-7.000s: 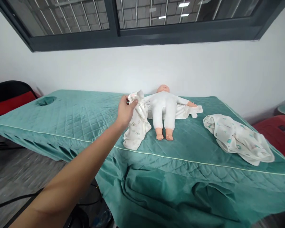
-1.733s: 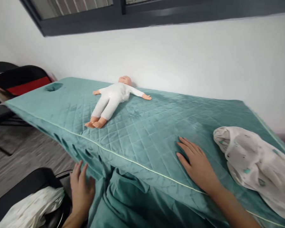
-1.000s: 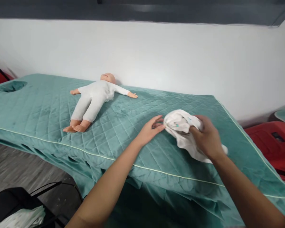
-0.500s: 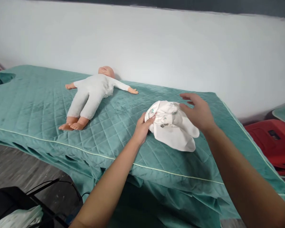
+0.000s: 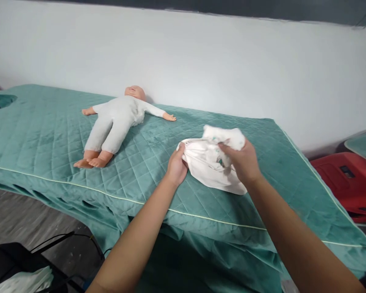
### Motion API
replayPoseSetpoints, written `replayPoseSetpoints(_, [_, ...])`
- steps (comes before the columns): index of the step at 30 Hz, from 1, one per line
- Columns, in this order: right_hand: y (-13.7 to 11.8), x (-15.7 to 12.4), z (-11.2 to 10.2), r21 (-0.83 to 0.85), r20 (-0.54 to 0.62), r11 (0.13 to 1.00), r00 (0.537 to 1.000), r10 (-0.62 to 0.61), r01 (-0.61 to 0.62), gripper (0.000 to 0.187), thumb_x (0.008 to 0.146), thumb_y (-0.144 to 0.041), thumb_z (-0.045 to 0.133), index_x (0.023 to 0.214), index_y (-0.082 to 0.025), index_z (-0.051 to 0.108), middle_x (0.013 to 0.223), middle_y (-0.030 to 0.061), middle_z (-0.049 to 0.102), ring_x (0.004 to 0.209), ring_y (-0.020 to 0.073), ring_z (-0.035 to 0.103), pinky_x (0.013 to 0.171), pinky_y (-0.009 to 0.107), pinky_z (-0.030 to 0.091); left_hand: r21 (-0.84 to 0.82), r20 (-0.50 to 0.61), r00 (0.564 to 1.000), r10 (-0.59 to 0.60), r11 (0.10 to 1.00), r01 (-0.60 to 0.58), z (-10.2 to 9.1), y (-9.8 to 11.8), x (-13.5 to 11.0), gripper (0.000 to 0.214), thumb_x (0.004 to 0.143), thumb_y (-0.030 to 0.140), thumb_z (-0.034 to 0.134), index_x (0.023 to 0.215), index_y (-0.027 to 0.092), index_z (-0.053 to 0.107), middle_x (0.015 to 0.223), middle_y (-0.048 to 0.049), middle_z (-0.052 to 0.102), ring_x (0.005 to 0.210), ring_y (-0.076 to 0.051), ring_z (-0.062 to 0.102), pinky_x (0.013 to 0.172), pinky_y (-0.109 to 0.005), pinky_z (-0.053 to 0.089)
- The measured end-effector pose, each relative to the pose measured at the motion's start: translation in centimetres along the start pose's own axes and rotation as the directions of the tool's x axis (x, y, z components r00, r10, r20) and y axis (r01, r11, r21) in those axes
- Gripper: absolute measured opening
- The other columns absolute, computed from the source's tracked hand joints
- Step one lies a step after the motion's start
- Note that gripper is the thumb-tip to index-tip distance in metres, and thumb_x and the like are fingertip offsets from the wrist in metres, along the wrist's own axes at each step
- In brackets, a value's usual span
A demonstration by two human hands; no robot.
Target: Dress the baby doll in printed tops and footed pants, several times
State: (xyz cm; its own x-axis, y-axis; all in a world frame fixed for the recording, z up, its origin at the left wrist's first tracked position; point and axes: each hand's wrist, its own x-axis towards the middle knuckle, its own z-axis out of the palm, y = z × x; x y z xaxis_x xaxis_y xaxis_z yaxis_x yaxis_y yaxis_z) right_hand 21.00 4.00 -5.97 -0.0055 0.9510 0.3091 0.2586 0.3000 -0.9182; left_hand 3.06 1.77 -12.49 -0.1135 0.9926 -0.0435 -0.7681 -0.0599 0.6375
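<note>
one teal quilted massage bed [image 5: 49, 134] is seen filling most of the view, set against a white wall. a baby doll [image 5: 116, 122] in a white suit is laid on its back on the bed's left part, well apart from the hands. a crumpled white printed cloth [image 5: 210, 171] is found on the bed's right part, between the wall and the front edge. its left end is pinched in the left hand [image 5: 177, 169], and a bunched fold is gripped and lifted by the right hand [image 5: 242, 160]; both hands are closed on fabric. it is judged that the cloth could be dragged over the front edge and dropped to the floor if pulled hard toward the body, and that several layers could be caught in one grip, so that the bundle is left tangled. the cloth's long axis is laid roughly across the bed, left to right, with its right end slanted toward the front edge; no top or bottom can be told.
</note>
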Motion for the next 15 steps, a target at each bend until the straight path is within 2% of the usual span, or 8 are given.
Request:
replayPoseSetpoints(3, [-0.7, 0.7, -2.6, 0.266, -0.211, 0.957, 0.975, -0.063, 0.119, 0.041, 0.077, -0.031, 0.076, 0.114, -0.018, 0.069, 0.114, 0.0055, 0.076, 0.102, 0.0253, 0.072, 0.098, 0.044, 0.056, -0.102, -0.068, 0.998, 0.013, 0.995, -0.020, -0.2, 0.2, 0.4, 0.037, 0.088, 0.047, 0.070, 0.108, 0.016, 0.071, 0.119, -0.0100, 0.076, 0.123, -0.027, 0.066, 0.109, -0.039, 0.050])
replayPoseSetpoints(5, [-1.5, 1.1, -5.5, 0.258, -0.392, 0.934, 0.910, -0.133, 0.248, 0.036, 0.076, -0.024, 0.074, 0.111, -0.017, 0.071, 0.112, 0.0047, 0.076, 0.103, 0.0254, 0.073, 0.100, 0.045, 0.056, -0.137, -0.083, 0.996, 0.012, 0.990, -0.023, -0.3, 0.2, 0.6, 0.031, 0.088, 0.040, 0.071, 0.108, 0.016, 0.071, 0.115, -0.0088, 0.077, 0.121, -0.026, 0.067, 0.108, -0.038, 0.051])
replayPoseSetpoints(8, [-3.0, 0.9, -11.5, -0.058, -0.591, 0.939, 0.746, -0.306, 0.339, 0.037, 0.071, -0.020, 0.078, 0.107, -0.021, 0.071, 0.111, 0.0032, 0.077, 0.109, 0.0286, 0.072, 0.099, 0.048, 0.056, -0.117, -0.089, 0.996, 0.008, 0.993, -0.019, -0.4, 0.2, 0.6, 0.027, 0.083, 0.029, 0.077, 0.106, 0.016, 0.071, 0.107, -0.0069, 0.079, 0.113, -0.025, 0.071, 0.106, -0.038, 0.052])
replayPoseSetpoints(9, [-3.4, 0.6, -13.7, -0.202, -0.582, 0.940, 0.738, -0.342, 0.276, 0.039, 0.072, -0.023, 0.080, 0.110, -0.025, 0.070, 0.117, 0.0040, 0.075, 0.113, 0.0287, 0.070, 0.101, 0.047, 0.055, -0.096, -0.089, 0.996, 0.008, 0.995, -0.016, -0.3, 0.2, 0.5, 0.028, 0.080, 0.027, 0.078, 0.105, 0.016, 0.071, 0.104, -0.0062, 0.079, 0.110, -0.025, 0.072, 0.105, -0.038, 0.053])
replayPoseSetpoints(10, [-3.6, 0.2, -15.7, -0.339, -0.625, 0.919, 0.682, -0.379, 0.200, 0.041, 0.069, -0.023, 0.081, 0.109, -0.026, 0.070, 0.116, 0.0062, 0.075, 0.110, 0.0307, 0.071, 0.097, 0.048, 0.056, -0.073, -0.089, 0.996, 0.008, 0.997, -0.014, -0.3, 0.2, 0.5, 0.030, 0.078, 0.025, 0.080, 0.105, 0.017, 0.071, 0.102, -0.0054, 0.079, 0.106, -0.024, 0.073, 0.104, -0.039, 0.054])
replayPoseSetpoints(13, [-2.2, -1.5, -20.2, -0.604, -0.515, 0.774, 0.834, -0.199, -0.188, 0.026, 0.069, -0.032, 0.081, 0.092, -0.029, 0.070, 0.096, 0.0110, 0.075, 0.089, 0.0341, 0.073, 0.078, 0.051, 0.057, -0.017, -0.106, 0.994, 0.012, 1.000, -0.013, 0.0, 0.2, 0.3, 0.034, 0.073, 0.024, 0.083, 0.104, 0.016, 0.072, 0.099, -0.0044, 0.079, 0.096, -0.022, 0.074, 0.101, -0.038, 0.055])
replayPoseSetpoints(14, [-0.9, -2.1, -21.1, -0.634, -0.533, 0.709, 0.839, -0.112, -0.309, 0.028, 0.063, -0.036, 0.084, 0.083, -0.029, 0.066, 0.086, 0.0115, 0.073, 0.079, 0.0350, 0.071, 0.070, 0.052, 0.055, -0.007, -0.111, 0.994, 0.011, 1.000, -0.012, 0.1, 0.2, 0.2, 0.035, 0.071, 0.023, 0.084, 0.103, 0.016, 0.072, 0.099, -0.0044, 0.079, 0.095, -0.022, 0.074, 0.100, -0.037, 0.055])
replayPoseSetpoints(15, [0.6, -2.7, -21.6, -0.681, -0.459, 0.663, 0.887, -0.055, -0.311, 0.033, 0.063, -0.042, 0.084, 0.086, -0.029, 0.064, 0.084, 0.0120, 0.071, 0.076, 0.0352, 0.070, 0.067, 0.052, 0.054, 0.001, -0.114, 0.993, 0.010, 1.000, -0.010, 0.1, 0.2, 0.2, 0.036, 0.070, 0.023, 0.085, 0.103, 0.015, 0.072, 0.098, -0.0045, 0.079, 0.093, -0.022, 0.074, 0.099, -0.037, 0.055])
